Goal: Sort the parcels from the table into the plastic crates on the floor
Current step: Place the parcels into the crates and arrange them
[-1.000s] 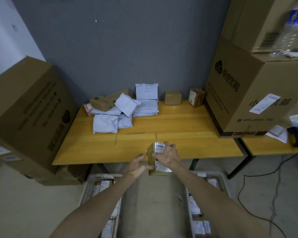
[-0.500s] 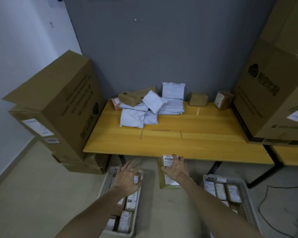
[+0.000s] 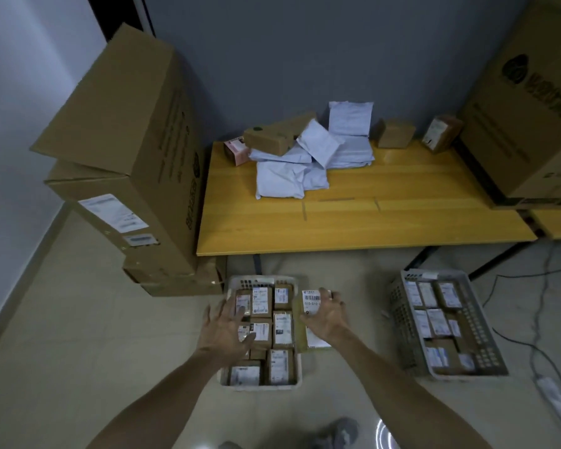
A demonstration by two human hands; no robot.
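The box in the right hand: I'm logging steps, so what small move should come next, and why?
Probably lower the box leftward into the left crate. The right hand holds it at that crate's right rim, the left hand is spread open above the packed parcels, and the box is not yet set down.

Left forearm [image 3: 175,384]: bare, extended forward and down. Right forearm [image 3: 402,380]: bare, extended likewise; the 2 converge toward the hands. Left hand [image 3: 225,328]: palm down, 5 digits straight and spread, holding nothing. Right hand [image 3: 327,315]: back toward the camera, fingers curled over the top of 1 parcel [image 3: 311,302], thumb across its face. Hands side by side, apart.
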